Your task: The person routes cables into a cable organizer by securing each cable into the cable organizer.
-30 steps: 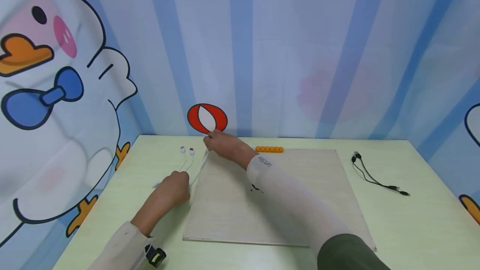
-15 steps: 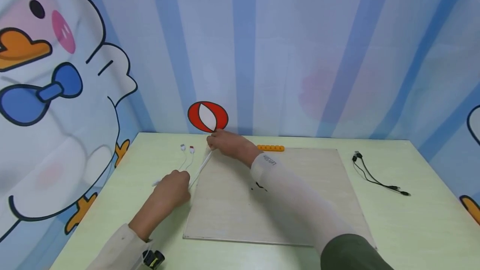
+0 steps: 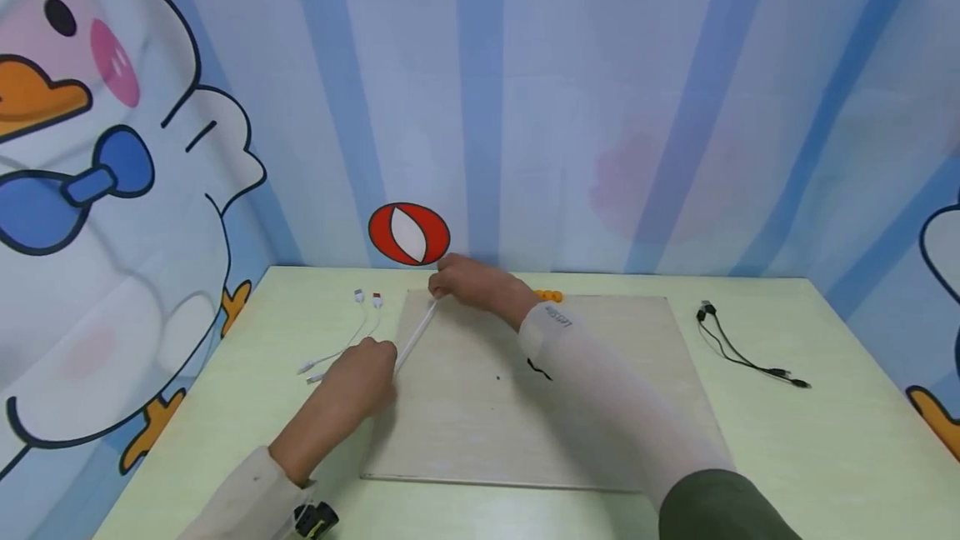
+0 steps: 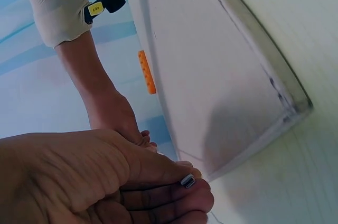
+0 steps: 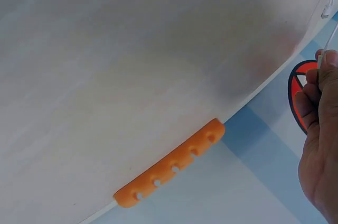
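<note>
Pale table (image 3: 847, 440), board (image 3: 465, 440) on top, striped curtain (image 3: 555, 107) behind. White cable (image 3: 417, 338) over board's left side, taut-looking, long axis slanting near-left to far-right. Pinched toward near end by left hand (image 3: 360, 377), toward far end by right hand (image 3: 474, 282). Table's far edge near right hand; rightward, broad stretch of board, then black cable (image 3: 738, 352).

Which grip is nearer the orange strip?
Right: the right grip is just left of the orange strip in the head view; the left grip is farther left and nearer the camera.
</note>
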Available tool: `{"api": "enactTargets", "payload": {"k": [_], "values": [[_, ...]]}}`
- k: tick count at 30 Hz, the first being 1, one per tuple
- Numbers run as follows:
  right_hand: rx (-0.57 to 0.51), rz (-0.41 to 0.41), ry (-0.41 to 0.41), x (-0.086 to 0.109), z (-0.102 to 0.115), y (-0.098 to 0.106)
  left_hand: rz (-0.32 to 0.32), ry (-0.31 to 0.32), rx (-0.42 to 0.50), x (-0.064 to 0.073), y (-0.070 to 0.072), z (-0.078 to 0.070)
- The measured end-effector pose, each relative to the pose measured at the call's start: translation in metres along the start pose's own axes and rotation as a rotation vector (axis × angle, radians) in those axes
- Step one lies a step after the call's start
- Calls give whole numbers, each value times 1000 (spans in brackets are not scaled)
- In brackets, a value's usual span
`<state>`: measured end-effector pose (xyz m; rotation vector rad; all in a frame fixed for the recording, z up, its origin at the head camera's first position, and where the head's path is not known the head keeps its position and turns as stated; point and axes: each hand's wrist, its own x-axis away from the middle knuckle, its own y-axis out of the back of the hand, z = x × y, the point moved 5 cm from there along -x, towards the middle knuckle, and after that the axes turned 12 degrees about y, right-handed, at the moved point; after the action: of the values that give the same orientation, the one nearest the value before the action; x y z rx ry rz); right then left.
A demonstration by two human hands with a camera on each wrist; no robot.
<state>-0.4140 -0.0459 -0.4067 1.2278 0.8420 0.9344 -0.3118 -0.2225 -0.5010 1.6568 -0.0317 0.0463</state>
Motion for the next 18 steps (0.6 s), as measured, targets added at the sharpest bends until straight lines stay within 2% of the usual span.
{"api": "enactTargets", "payload": {"k": [5, 6, 7, 12, 13, 18], "values": [[-8, 5, 22, 4, -15, -2, -4, 0, 3, 2, 5, -15], [-11, 12, 12, 5, -18, -2, 5, 2, 14, 12, 19, -23], [-9, 17, 3, 6, -19, -2, 3, 5, 21, 3, 8, -21], [9, 46, -55, 14, -16, 4, -50, -46, 23, -4, 0, -28], [17, 44, -55, 15, -17, 4, -62, -55, 15, -14, -13, -24], [22, 43, -58, 21, -17, 7, -14, -48, 42, -11, -8, -33]]}}
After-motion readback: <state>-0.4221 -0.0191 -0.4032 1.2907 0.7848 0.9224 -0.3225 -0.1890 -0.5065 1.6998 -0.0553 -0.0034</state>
